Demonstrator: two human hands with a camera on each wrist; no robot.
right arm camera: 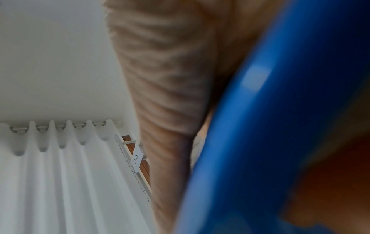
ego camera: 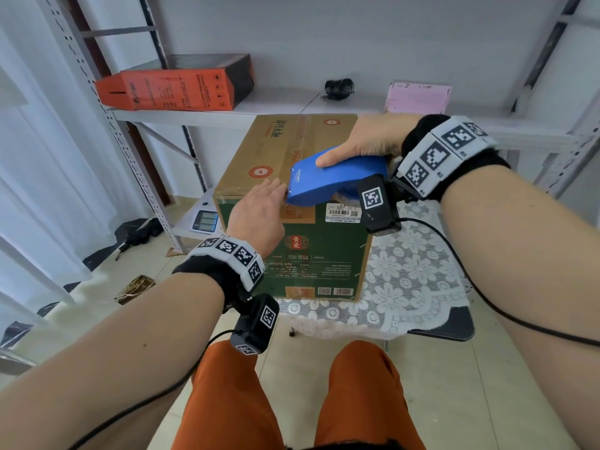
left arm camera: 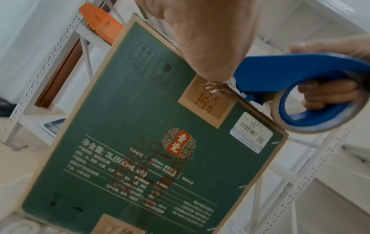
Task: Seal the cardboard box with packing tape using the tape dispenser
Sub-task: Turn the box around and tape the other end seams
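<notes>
A brown cardboard box (ego camera: 259,147) with a green printed front (left arm camera: 140,126) stands on a lace-covered table. My right hand (ego camera: 367,141) grips the blue tape dispenser (ego camera: 331,180), thumb on top and fingers curled through its handle (left arm camera: 328,93). The dispenser's nose sits at the box's near top edge, over the centre seam. A tape roll (left arm camera: 312,125) is mounted on it. My left hand (ego camera: 259,209) lies flat with straight fingers on the box's front top edge, just left of the dispenser's nose. In the right wrist view only blurred blue plastic (right arm camera: 270,126) and my palm show.
The lace tablecloth (ego camera: 409,280) covers a small table. A white metal shelf (ego camera: 227,115) behind carries an orange-black box (ego camera: 175,86), a black object (ego camera: 339,88) and a pink box (ego camera: 417,97). A scale (ego camera: 205,219) sits on the lower shelf. White curtains hang at left.
</notes>
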